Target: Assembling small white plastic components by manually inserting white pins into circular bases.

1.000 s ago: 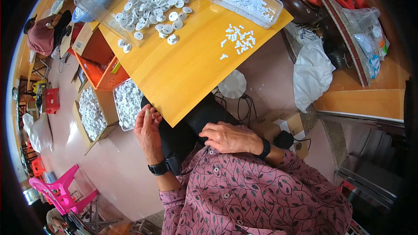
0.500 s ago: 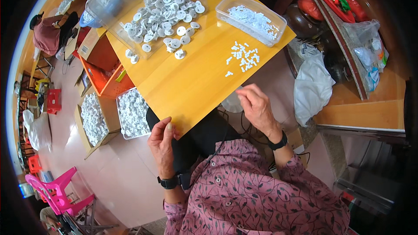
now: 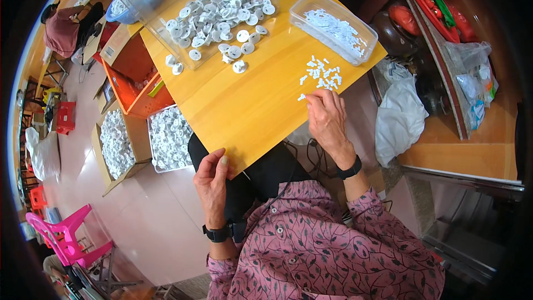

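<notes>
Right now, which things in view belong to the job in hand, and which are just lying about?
Likely the job:
small pieces, with the right hand at them
tub of small pieces
round pieces
table, the left hand by its near corner

Seemingly just lying about:
pink chair
red stool
white bundle

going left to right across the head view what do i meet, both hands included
White sack on the floor → cardboard box of white parts → left hand → right hand → white cloth → clear plastic bag.
</notes>
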A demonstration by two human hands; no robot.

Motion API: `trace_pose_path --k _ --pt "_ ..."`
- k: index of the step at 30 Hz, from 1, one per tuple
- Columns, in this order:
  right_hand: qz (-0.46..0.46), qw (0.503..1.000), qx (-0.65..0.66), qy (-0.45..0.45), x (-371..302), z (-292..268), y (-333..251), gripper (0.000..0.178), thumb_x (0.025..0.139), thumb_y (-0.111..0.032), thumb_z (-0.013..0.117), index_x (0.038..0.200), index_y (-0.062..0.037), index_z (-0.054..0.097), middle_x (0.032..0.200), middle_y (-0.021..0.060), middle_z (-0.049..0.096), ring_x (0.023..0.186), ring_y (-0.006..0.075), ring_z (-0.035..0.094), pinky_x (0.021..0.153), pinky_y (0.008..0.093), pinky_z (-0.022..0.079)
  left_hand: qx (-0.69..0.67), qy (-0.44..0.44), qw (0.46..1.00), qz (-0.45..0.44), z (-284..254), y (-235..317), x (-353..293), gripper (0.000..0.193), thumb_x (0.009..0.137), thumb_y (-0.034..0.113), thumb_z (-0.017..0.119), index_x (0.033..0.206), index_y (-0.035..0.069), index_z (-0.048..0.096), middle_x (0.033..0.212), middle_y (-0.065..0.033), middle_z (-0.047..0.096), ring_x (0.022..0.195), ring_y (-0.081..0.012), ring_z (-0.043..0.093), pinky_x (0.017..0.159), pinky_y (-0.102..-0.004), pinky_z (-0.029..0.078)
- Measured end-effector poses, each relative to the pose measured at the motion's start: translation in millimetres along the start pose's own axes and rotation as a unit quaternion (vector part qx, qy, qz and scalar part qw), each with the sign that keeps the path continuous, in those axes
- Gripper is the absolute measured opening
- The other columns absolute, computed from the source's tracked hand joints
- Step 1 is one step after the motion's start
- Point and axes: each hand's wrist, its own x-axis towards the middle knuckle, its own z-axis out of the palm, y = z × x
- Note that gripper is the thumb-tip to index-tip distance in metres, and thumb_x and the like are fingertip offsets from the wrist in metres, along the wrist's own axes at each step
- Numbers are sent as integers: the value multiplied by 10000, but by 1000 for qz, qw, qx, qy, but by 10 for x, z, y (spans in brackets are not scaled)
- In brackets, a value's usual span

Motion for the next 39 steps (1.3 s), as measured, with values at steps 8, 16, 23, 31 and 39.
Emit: trace_pose_path --k 8,16,23,31,39 --pt "-2 1000 -5 3 -21 -16 2 178 871 -37 626 1046 -29 653 1053 90 587 988 282 564 823 413 418 -18 7 1000 -7 -1 -3 11 218 997 121 640 1173 -4 670 823 -31 671 720 -85 619 647 -223 499" --pt "-5 1000 -9 -4 -99 -36 76 130 856 -20 645 986 -28 642 1065 100 598 1000 294 581 844 418 437 -16 8 1000 -6 -2 -40 14 224 991 123 650 1172 -8 667 823 -40 674 701 -86 618 640 -227 514" --pt "-11 1000 5 -28 -127 -100 90 201 856 2 611 1056 14 634 1131 121 585 1061 305 571 884 425 430 -17 5 1000 -8 -8 -36 18 227 992 119 650 1162 -30 654 853 -26 664 708 -70 613 630 -216 501" --pt "-51 997 10 -60 -150 -200 93 257 853 31 609 1106 57 643 1156 133 596 1049 306 578 909 408 455 -23 12 1000 -4 4 -38 11 228 991 118 651 1172 -22 656 867 -23 668 717 -72 621 632 -216 505" --pt "-76 996 44 8 -207 -70 213 169 810 68 657 978 62 642 1066 154 625 971 322 610 851 412 520 -22 8 1000 -11 14 -33 0 212 991 106 647 1161 -20 657 874 -18 662 728 -67 610 641 -212 503"
